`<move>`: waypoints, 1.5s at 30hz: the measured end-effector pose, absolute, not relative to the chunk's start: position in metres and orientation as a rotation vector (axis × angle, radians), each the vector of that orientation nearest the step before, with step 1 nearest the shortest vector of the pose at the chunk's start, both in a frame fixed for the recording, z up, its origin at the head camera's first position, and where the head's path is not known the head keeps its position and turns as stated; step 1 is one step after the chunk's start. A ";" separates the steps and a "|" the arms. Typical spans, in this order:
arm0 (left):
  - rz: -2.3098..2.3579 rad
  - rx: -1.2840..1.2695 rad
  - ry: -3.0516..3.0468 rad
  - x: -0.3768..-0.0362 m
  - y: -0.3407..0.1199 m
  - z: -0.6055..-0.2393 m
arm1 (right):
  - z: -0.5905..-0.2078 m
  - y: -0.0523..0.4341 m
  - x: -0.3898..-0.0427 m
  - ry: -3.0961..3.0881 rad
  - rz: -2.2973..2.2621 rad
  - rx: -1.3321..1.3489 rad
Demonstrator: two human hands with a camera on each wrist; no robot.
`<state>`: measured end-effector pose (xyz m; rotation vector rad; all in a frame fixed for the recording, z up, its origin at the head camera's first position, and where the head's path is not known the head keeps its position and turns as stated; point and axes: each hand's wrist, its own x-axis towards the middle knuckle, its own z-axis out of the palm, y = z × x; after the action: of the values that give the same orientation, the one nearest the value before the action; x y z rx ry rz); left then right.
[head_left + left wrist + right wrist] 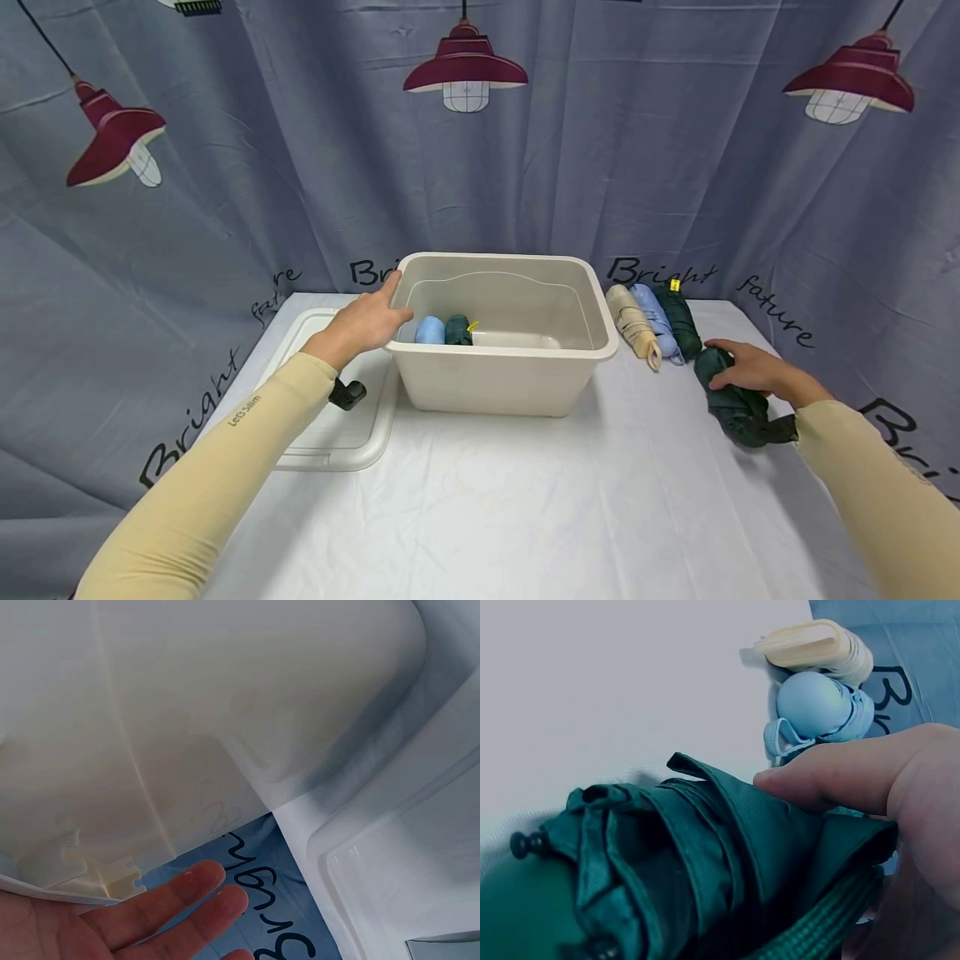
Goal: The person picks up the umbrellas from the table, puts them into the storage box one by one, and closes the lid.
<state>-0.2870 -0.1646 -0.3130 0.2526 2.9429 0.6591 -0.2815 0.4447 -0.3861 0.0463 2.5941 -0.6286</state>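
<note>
On the table (480,517), near its back edge, the big cream tub (517,375) stands upright and open at the top. In it, against the left wall, lie a light blue folded umbrella (430,330) and a dark green one (457,330) with a yellow tag, side by side and touching; the rest of the tub's floor shows bare. To the left of the tub its clear lid (330,433) lies flat near the table's left edge, with a dark latch on its near side. My left hand (366,321) rests on the tub's back-left corner, fingers (180,889) straight and loose along the rim, gripping nothing. Toward the table's back-right corner three folded umbrellas lie in a row, touching: a beige one (633,325), a light blue one (656,321) and a dark green one (681,321). Just in front of them, near the right edge, lies another dark green umbrella (735,400), and my right hand (746,367) lies over its far end, the thumb (832,776) pressed on the folded cloth and the fingers curled round it.
</note>
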 end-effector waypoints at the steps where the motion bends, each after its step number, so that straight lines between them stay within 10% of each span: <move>1: 0.657 0.253 2.944 -0.287 -0.165 -0.313 | -0.386 0.445 -0.281 2.597 -0.627 0.045; 45: 0.671 0.276 2.946 -0.288 -0.166 -0.314 | -0.312 0.388 -0.278 2.815 -0.614 -0.127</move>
<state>-0.2878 -0.1657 -0.3136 0.2756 2.9457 0.6714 -0.2778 0.3878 -0.3116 -0.1271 2.8152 -0.6137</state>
